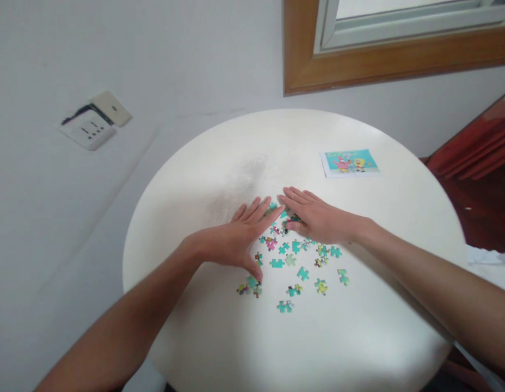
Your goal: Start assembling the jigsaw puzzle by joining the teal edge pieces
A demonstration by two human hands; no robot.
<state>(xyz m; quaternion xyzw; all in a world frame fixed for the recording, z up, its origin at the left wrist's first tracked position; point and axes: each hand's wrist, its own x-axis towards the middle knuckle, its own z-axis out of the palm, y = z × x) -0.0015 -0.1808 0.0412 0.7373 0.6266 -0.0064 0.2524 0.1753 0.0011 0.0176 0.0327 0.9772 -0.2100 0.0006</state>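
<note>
Loose jigsaw puzzle pieces [277,263], mostly turquoise with some yellow and pink, lie scattered across the middle of the round white table [350,337]. My left hand [238,237] rests at the left side of the pieces, fingers stretched out and thumb pointing toward me beside a small cluster [251,282]. At the far side, my right hand [313,218] lies palm down over some pieces, its fingers extended toward the left hand's fingertips. Part of the pile is hidden beneath both hands. Neither hand grips a piece that I can see.
A card with a cartoon picture [352,163] lies at the table's back right. Behind the table stand a white wall with sockets [89,129] and a wood-framed window [301,65]. Red fabric [481,147] hangs at the right. A grey smudge [240,185] marks the tabletop.
</note>
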